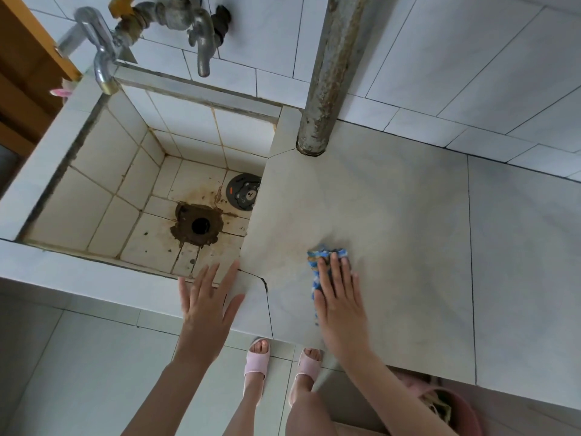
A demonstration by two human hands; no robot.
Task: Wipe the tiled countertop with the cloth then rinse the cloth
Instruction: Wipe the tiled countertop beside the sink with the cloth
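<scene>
I see my right hand (339, 297) lying flat on the blue patterned cloth (327, 253) just right of the frame's center, fingers straight and close together, pressing down rather than curling round it. The cloth sits on the pale tiled countertop (408, 209), near its front edge, with only its top and left side showing past my fingers. My left hand (204, 306) is spread wide and holds nothing, at lower center over the front ledge of the sink (103, 171); I cannot tell whether it touches the tile. The sink fills the left middle of the frame, with a stained drain hole (199, 225) in its floor and a round dark cover (243, 191) lying beside it. Two metal taps (201, 48) jut from the wall at the top left, and a rusty pipe (330, 73) runs down to the countertop's back corner. Pink slippers (256, 363) show at the bottom center.
</scene>
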